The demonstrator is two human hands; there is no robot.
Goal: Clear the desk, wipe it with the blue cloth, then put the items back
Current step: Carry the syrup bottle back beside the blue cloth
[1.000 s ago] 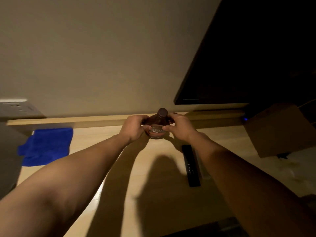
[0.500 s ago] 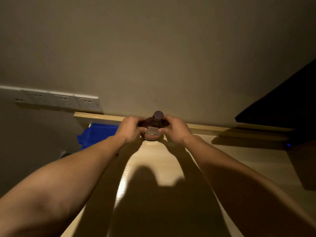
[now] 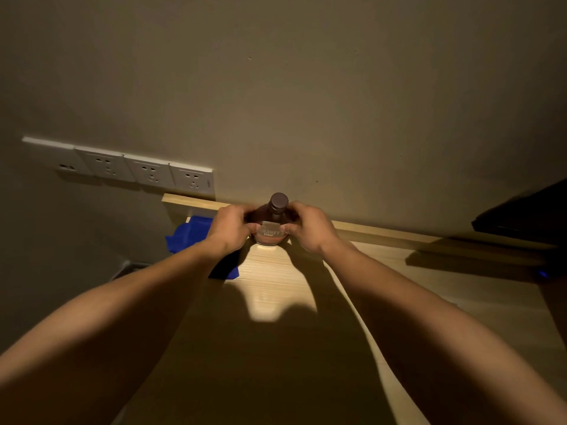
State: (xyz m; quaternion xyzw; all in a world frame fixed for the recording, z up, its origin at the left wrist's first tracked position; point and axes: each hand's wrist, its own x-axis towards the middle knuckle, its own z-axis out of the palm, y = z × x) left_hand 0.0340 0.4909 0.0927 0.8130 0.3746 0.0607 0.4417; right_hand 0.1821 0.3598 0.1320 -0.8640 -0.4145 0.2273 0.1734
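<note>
Both forearms (image 3: 122, 326) are bare up to the frame edge, with no sleeves; the left hand (image 3: 230, 230) and right hand (image 3: 310, 230) wear nothing.

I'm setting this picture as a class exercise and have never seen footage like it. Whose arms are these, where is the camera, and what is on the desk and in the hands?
The camera sits on a person's head, looking forward and down, so both bare arms reach in from below. The left hand and right hand together grip a dark brown syrup bottle, upright near the back of the wooden desk. A blue cloth lies at the desk's left end. Wall sockets sit above it.
</note>
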